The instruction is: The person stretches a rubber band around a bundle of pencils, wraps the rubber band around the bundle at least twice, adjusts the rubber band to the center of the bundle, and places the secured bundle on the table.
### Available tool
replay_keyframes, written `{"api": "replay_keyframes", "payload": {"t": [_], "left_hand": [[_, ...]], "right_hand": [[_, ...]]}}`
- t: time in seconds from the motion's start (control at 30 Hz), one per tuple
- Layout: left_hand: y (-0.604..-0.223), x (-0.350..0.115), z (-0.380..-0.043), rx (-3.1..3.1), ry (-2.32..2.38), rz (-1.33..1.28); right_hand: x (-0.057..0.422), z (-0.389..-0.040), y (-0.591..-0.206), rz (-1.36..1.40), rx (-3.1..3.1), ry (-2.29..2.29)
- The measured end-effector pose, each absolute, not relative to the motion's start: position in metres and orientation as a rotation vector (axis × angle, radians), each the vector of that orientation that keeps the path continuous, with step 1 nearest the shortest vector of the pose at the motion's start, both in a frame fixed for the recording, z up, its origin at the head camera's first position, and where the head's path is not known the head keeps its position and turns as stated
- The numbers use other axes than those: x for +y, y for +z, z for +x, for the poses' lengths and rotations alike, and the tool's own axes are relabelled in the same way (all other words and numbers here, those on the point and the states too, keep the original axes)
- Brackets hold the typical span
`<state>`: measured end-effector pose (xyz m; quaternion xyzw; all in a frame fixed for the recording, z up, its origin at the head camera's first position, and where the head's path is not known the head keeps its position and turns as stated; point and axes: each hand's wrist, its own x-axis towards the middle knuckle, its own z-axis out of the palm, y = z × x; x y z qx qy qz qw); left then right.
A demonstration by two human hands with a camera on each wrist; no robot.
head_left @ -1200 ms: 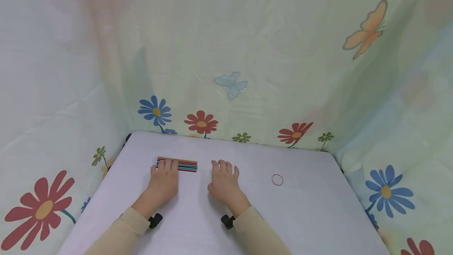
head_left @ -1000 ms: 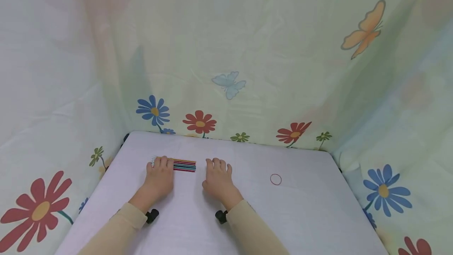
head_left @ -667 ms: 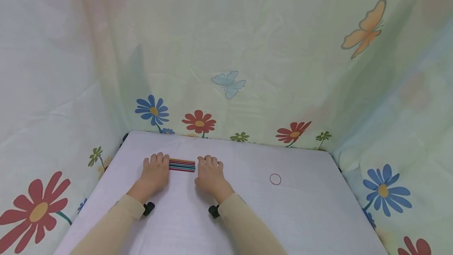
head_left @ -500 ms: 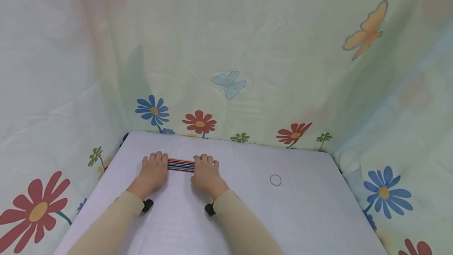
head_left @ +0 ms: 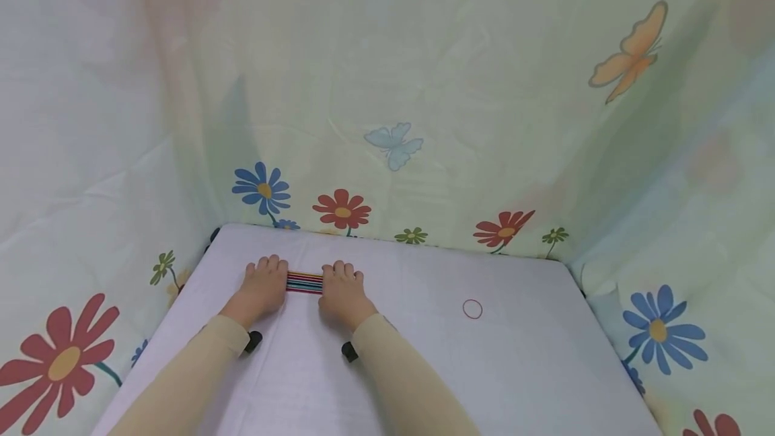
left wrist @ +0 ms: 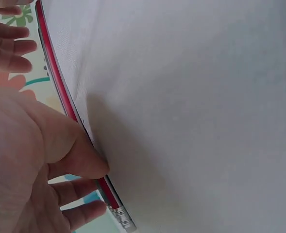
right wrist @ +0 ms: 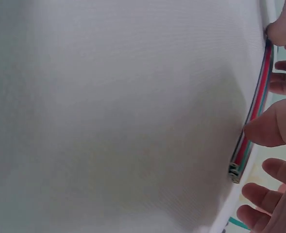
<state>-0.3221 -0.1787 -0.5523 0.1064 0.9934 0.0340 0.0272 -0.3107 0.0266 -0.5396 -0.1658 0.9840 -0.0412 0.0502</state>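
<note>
A flat row of several striped pencils (head_left: pixel 305 282) lies crosswise on the white table, with red, yellow, teal and dark stripes. My left hand (head_left: pixel 264 290) holds the left end, thumb on the near side and fingers on the far side. Silver eraser ferrules (left wrist: pixel 122 213) show past that thumb in the left wrist view. Over the right end, my right hand (head_left: pixel 343 295) has its thumb (right wrist: pixel 264 130) against the near pencil and its fingers beyond the row. Only the middle of the pencils shows between the hands in the head view. A thin red rubber band (head_left: pixel 473 309) lies to the right.
The white table (head_left: pixel 514 369) has its far edge against a hanging curtain (head_left: pixel 460 120) printed with flowers and butterflies. The same cloth rises at the left and right sides. Small black devices (head_left: pixel 349 352) sit at both wrists.
My right hand has moved left from beside the pencils onto their right end. My left hand has shifted slightly left and now covers the ferrule ends. The rubber band has stayed put.
</note>
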Motion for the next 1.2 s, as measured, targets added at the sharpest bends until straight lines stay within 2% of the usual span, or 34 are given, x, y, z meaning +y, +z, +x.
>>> {"api": "replay_keyframes", "payload": {"t": [0.83, 1.2], "left_hand": [[-0.552, -0.179, -0.327, 3.032, 0.132, 0.279], [-0.551, -0.177, -0.326, 3.03, 0.118, 0.273]], "right_hand": [[0.016, -0.324, -0.555, -0.631, 3.012, -0.074], [0.012, -0.322, -0.549, -0.61, 2.971, -0.048]]}}
